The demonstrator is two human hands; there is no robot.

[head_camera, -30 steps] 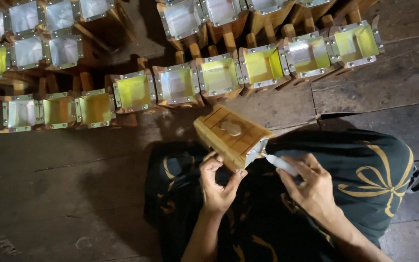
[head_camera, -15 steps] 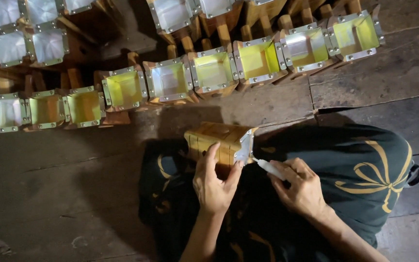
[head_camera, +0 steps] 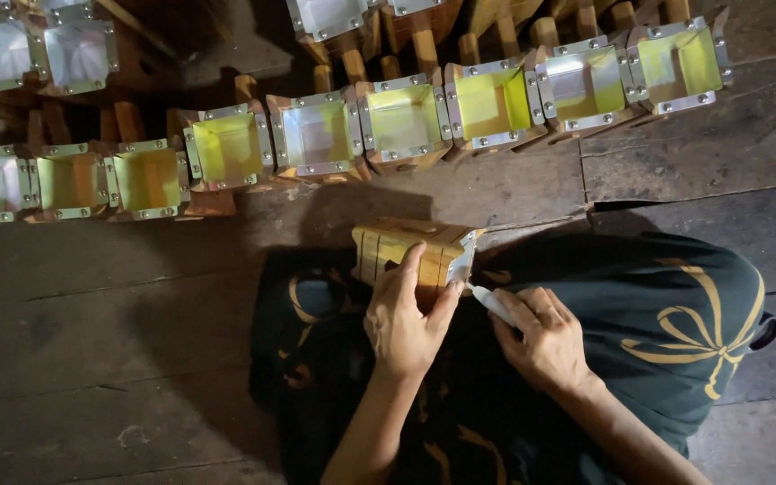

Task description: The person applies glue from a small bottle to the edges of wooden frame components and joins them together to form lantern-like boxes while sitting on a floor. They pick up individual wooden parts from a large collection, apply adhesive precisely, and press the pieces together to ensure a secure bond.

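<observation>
- The small box of pale wooden slats with a shiny metal plate at its right end (head_camera: 410,251) lay on its side on the person's lap, just far of both hands and near the middle of the view.
- The left hand (head_camera: 406,319) was grasping this box from the near side, with the fingers (head_camera: 410,265) laid over the wooden face and the thumb beside the metal end.
- The right hand (head_camera: 545,341) was closed around a thin white tool, like a pen or small tube (head_camera: 493,305), whose tip touched the near corner of the metal plate.
- The lap was covered with a dark cloth with golden line pattern (head_camera: 675,314), which spread to the right of the hands.
- On the dark wooden plank floor (head_camera: 136,305), far of the box, stood a long row of similar wooden boxes with open metal-framed tops, yellow-green or silver inside (head_camera: 406,121); they were well apart from the hands.
- Compared with one second before, the box had been turned: then its broad wooden face with a round mark pointed up and it was tilted, now it lay flatter with the slatted side up.
- The left hand had moved up from under the box onto it, and the right hand stayed at the metal end.
</observation>
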